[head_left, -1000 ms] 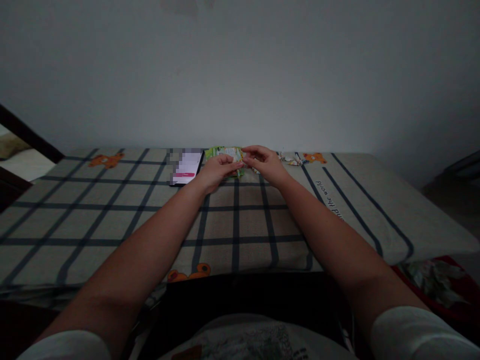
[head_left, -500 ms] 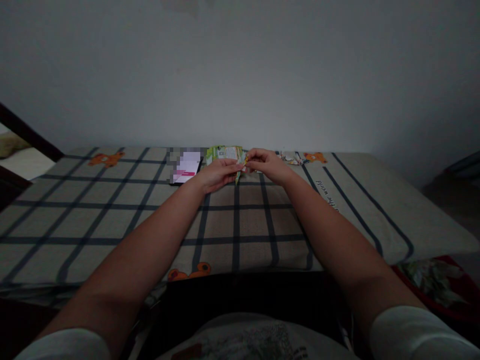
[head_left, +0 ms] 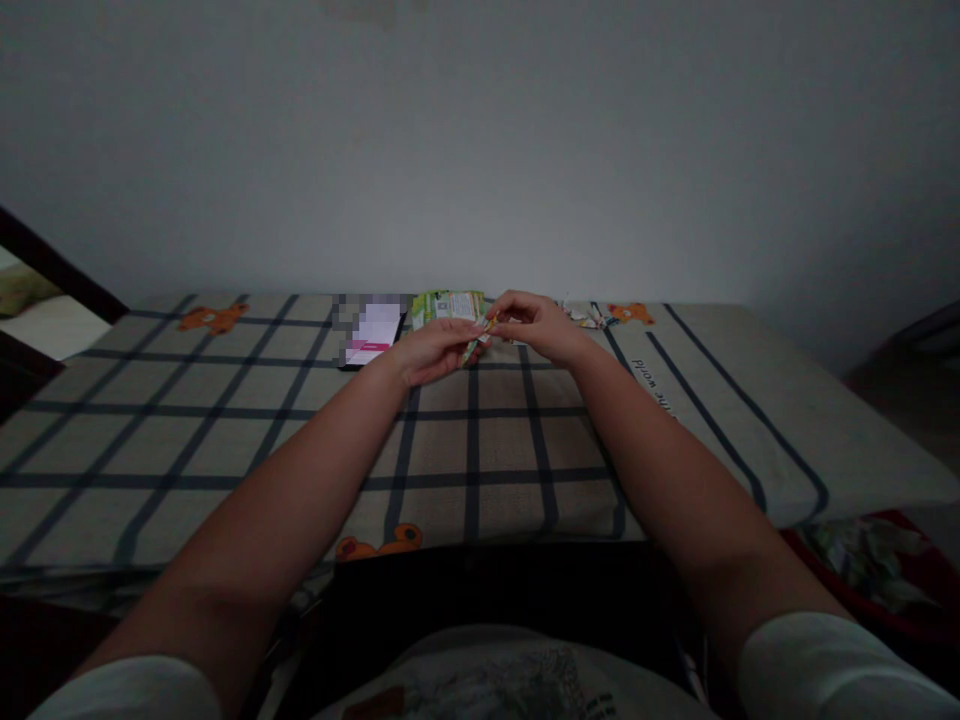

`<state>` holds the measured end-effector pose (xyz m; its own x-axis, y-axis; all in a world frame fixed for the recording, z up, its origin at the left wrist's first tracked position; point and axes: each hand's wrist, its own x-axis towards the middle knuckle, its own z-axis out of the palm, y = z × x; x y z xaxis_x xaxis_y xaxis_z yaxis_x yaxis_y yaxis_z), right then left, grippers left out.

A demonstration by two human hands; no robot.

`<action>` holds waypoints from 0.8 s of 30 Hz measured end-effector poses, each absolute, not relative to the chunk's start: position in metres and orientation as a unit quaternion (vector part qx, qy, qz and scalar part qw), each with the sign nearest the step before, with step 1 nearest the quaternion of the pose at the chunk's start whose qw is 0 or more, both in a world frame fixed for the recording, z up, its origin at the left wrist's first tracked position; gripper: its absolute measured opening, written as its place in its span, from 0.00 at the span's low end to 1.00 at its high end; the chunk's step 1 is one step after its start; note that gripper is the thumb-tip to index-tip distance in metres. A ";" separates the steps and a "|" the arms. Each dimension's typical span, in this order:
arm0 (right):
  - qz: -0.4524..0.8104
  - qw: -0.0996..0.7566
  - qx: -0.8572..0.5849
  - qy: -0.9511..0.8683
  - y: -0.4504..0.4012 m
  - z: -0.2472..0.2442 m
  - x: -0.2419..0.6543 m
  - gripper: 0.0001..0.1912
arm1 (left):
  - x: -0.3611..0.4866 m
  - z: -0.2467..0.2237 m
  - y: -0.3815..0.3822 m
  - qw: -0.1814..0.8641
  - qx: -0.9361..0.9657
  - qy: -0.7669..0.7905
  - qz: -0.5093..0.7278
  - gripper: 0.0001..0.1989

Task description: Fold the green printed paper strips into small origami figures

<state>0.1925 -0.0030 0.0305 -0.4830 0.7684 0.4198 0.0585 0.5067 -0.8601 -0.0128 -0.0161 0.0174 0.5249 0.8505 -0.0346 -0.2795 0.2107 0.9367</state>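
Between my two hands is a small wrapper (head_left: 472, 350) in green, yellow and white, its folded shape partly covered by fingers. My left hand (head_left: 442, 350) pinches it from the left, thumb on top. From the right, the fingertips of my right hand (head_left: 536, 328) close on its upper edge. Just behind my left hand lies a green printed packet (head_left: 450, 305) with a white label. A phone (head_left: 375, 330) with a lit, partly blurred screen rests left of the packet. Crumpled white scraps (head_left: 589, 316) lie beyond my right hand.
A checked cloth (head_left: 502, 450) with bear prints covers the table, which meets a plain wall (head_left: 480, 150) at the back. At the lower right stands a red container (head_left: 907, 540) with crumpled wrappers inside. A dark wooden rail (head_left: 60, 265) is on the left.
The wrapper has tilted and folded narrower between my fingers. My right hand has shifted slightly; my left hand stays nearly where it was.
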 end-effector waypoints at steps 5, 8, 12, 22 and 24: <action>0.404 0.426 -0.280 -0.760 -0.002 0.030 0.195 0.12 | -0.015 0.018 -0.014 0.712 0.523 0.297 0.362 0.08; 0.416 0.421 -0.280 -0.756 -0.001 0.027 0.195 0.12 | -0.015 0.019 -0.014 0.698 0.534 0.319 0.355 0.08; 0.414 0.419 -0.287 -0.755 -0.002 0.027 0.195 0.11 | -0.014 0.021 -0.016 0.689 0.536 0.331 0.360 0.08; 0.222 0.451 -0.274 -0.820 -0.005 0.032 0.196 0.05 | -0.013 0.019 -0.015 0.706 0.491 0.328 0.391 0.05; 0.180 0.451 -0.279 -0.829 -0.006 0.032 0.197 0.04 | -0.012 0.019 -0.014 0.703 0.490 0.325 0.401 0.05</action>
<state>0.1966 -0.0064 0.0324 -0.4381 0.6242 0.6468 0.2991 0.7798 -0.5500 -0.0121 -0.0141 0.0185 0.4673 0.8818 -0.0643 -0.2453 0.1991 0.9488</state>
